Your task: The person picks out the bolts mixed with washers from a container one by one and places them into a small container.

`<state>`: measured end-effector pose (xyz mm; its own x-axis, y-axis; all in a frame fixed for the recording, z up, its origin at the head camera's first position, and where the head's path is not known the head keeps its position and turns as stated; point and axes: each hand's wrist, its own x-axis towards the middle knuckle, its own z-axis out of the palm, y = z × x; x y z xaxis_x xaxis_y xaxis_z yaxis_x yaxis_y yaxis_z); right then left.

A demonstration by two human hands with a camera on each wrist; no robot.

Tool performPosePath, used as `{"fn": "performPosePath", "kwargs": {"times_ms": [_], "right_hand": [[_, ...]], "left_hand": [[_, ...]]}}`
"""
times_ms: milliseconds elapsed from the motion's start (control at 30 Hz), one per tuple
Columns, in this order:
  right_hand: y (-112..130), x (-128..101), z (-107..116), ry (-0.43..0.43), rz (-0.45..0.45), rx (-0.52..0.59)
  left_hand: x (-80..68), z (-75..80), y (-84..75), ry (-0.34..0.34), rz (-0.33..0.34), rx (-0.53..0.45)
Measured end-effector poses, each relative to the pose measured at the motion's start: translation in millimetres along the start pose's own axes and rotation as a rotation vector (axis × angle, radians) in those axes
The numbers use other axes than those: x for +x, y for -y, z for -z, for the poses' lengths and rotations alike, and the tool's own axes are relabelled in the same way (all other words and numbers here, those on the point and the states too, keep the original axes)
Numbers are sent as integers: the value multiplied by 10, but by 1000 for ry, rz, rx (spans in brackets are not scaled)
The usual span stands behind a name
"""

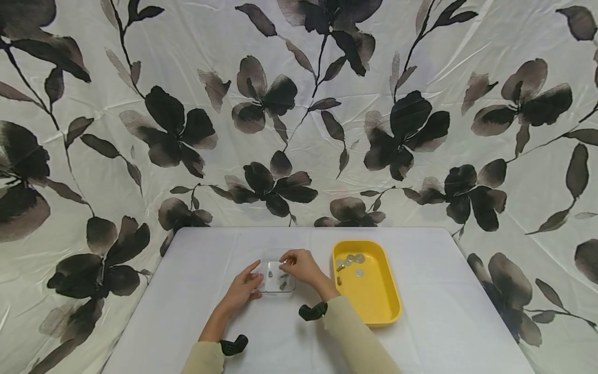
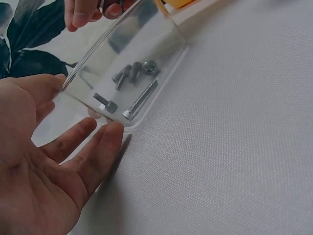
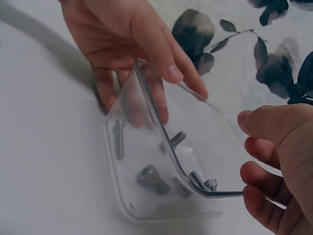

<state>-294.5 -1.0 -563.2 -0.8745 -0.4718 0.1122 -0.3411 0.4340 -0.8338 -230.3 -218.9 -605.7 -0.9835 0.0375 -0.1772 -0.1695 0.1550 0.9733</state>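
Observation:
A small clear plastic tray (image 1: 278,289) (image 2: 164,46) (image 3: 157,128) sits on the white table with several metal screws (image 1: 282,284) (image 2: 141,99) (image 3: 151,178) in it. My left hand (image 1: 244,289) (image 2: 54,166) (image 3: 122,34) lies against its left side with straight fingers, the thumb on the rim. My right hand (image 1: 301,266) (image 2: 88,12) (image 3: 283,156) hovers over the tray's far right corner with its fingers curled. Whether they pinch something small is not visible.
A yellow tray (image 1: 378,306) stands just right of my right hand, with a few round metal pieces (image 1: 355,258) and small screws at its far end. A floral cloth (image 1: 299,104) hangs behind the table (image 1: 444,311). Its edges run close on the left and right.

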Motion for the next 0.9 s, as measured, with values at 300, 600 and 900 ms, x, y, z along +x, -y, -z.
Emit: {"fn": "performPosePath", "kwargs": {"times_ms": [300, 600, 900], "right_hand": [[7, -45, 115, -25, -13, -24], [28, -105, 350, -64, 13, -65], [11, -171, 630, -106, 5, -92]], "left_hand": [[20, -28, -121, -70, -92, 236], [8, -162, -462, -171, -339, 489], [-10, -430, -735, -133, -429, 518]]}}
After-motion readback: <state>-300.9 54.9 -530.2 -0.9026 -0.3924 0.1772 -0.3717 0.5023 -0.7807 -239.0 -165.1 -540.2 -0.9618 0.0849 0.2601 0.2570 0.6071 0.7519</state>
